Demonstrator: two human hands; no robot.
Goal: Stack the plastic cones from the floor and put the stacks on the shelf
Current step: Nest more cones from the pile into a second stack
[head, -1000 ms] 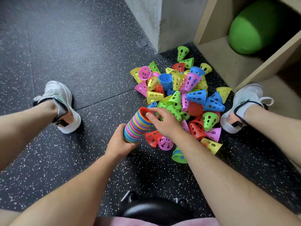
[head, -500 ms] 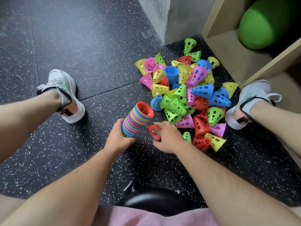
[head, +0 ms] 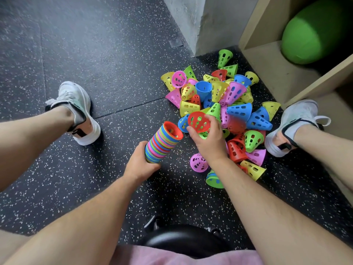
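My left hand (head: 142,165) grips the lower end of a tilted stack of nested cones (head: 162,144) in many colours, its open red mouth pointing up and right. My right hand (head: 208,139) holds a single red perforated cone (head: 198,122) by its rim, lifted just right of the stack's mouth. A heap of loose cones (head: 229,104) in yellow, pink, blue, green and red lies on the floor beyond and right of my hands. The wooden shelf (head: 275,67) stands at the top right.
A green ball (head: 317,33) fills the shelf's lower compartment. My feet in white shoes, left (head: 76,111) and right (head: 294,123), flank the heap. A grey concrete pillar (head: 202,22) rises behind it. A black stool seat (head: 183,240) is under me. A pink cone (head: 198,162) lies near my right wrist.
My right hand picked a red cone off the floor beside the stack and raised it toward the stack's open mouth. The left hand kept its grip on the stack.
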